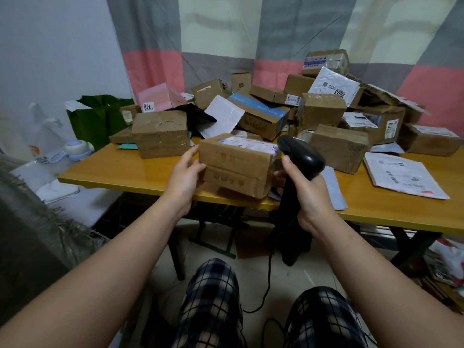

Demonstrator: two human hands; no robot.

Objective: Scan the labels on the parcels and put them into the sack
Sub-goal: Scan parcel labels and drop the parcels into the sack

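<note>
Scan step in hand, by my read. Left grip [187, 172] wraps the near-left end of a brown parcel [236, 164], thumb on top, fingers under, and holds it just above the desk [125, 172] edge at centre view. The box is tilted so its white label [251, 144] faces up and toward 3 o'clock, prob. to give the reader a clean line.

Right grip [308, 194] is closed round the handle of a black scanner [301, 156], w/ the head just beside the parcel's 3 o'clock end and aimed across the label. A bluish glow sits on the label end nearest it, so the beam seems to be on. The scanner's cord [270, 285] hangs to the floor at 6 o'clock.

Unscanned pile [324, 109] fills the desk from 12 to 2 o'clock, boxes and flat mailers mixed, within reach of either arm. At 8 o'clock, off the desk, is what looks like a frayed woven sack [37, 222]; its mouth isn't in view, so I can't tell what's in it. Being on the left suits a drop by the hand holding the box. A green bag [98, 116] stands at 10 o'clock.

Plenty left to do, judging by the pile.
</note>
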